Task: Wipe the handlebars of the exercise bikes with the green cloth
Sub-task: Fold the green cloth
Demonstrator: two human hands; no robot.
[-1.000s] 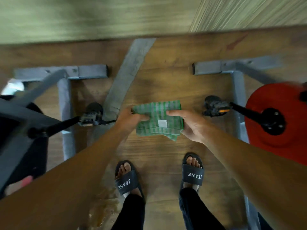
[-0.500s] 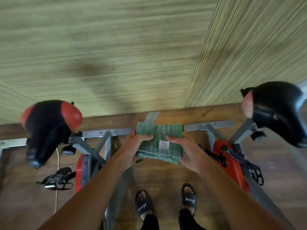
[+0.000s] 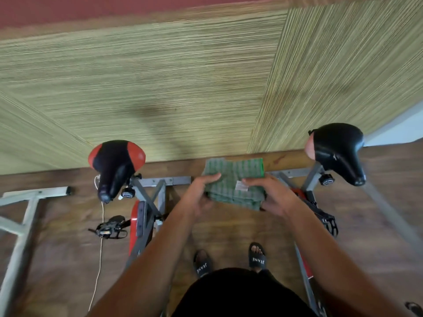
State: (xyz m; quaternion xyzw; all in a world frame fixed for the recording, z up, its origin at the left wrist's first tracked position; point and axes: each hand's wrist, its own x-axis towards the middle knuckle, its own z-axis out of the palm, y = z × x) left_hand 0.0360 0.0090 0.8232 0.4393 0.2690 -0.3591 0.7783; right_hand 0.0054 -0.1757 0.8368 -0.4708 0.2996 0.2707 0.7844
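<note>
A folded green checked cloth (image 3: 235, 179) with a small white label is held in front of me at waist height. My left hand (image 3: 201, 191) grips its left edge, thumb on top. Its right edge is pinched by my right hand (image 3: 272, 195). I stand between two exercise bikes. The left bike shows a black and red saddle (image 3: 115, 163) and a grey and red frame (image 3: 143, 216). On the right, the other bike has a black saddle (image 3: 338, 149). No handlebars are in view.
A green striped wall (image 3: 183, 88) rises behind the bikes above a brown wooden floor (image 3: 57, 248). A pedal (image 3: 109, 228) and a white cord (image 3: 100, 248) lie left of the left bike. A grey stand (image 3: 20, 216) is at far left. My sandalled feet (image 3: 231, 259) are below.
The view has tilted up from the floor and bike bases to the saddles and wall. Both hands keep holding the cloth and have spread its top edge slightly.
</note>
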